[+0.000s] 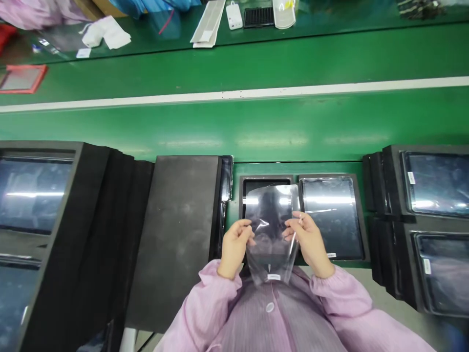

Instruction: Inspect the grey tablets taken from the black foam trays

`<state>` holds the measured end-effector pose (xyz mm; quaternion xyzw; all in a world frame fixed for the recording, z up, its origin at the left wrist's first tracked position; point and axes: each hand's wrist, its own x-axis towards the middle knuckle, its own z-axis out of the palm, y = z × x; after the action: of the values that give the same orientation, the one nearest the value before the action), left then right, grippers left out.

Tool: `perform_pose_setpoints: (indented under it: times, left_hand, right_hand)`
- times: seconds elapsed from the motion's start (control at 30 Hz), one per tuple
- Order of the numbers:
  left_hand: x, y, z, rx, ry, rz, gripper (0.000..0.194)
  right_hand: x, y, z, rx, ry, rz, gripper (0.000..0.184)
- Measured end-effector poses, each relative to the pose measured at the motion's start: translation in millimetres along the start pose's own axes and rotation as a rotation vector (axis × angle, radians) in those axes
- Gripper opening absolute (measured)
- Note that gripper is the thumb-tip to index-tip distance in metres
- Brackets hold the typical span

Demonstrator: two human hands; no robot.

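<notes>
A clear plastic film [273,261] with a small white label at its lower end hangs in front of my chest, over a dark tray. My left hand [234,247] pinches its left edge between thumb and fingers. At the right edge, the bent fingers of my right hand [309,239] grip the film, where a thin whitish strip runs down; I cannot tell whether that is a curled edge or a separate thing. Behind the film lies a black foam tray [267,180]. Beside it, right of centre, a second foam tray holds a film-covered flat panel [330,220].
Tall stacks of black foam trays with panels stand at the left [98,220] and right [395,195]. A large dark foam block [176,234] is left of my hands. Across the green bench [293,127] runs a white strip [183,98]; a white power bank [234,15] lies beyond.
</notes>
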<state>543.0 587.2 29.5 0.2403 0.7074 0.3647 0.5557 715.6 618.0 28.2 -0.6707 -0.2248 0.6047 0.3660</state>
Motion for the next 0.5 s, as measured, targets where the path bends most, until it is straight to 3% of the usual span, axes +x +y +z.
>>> perform_pose_setpoints:
  times: [0.07, 0.17, 0.5]
  left_hand:
    - [14, 0, 2.1, -0.018, 0.083, 0.034, 0.051]
    - [33, 2, 3.1, 0.001, 0.113, 0.059, 0.073]
    - [48, -4, 3.1, 0.129, 0.127, 0.029, 0.053]
  right_hand:
    - [9, 5, 4, -0.115, 0.028, -0.058, 0.048]
    - [21, 9, 6, -0.301, 0.062, -0.174, 0.060]
    - [34, 19, 3, -0.529, -0.025, -0.401, 0.045]
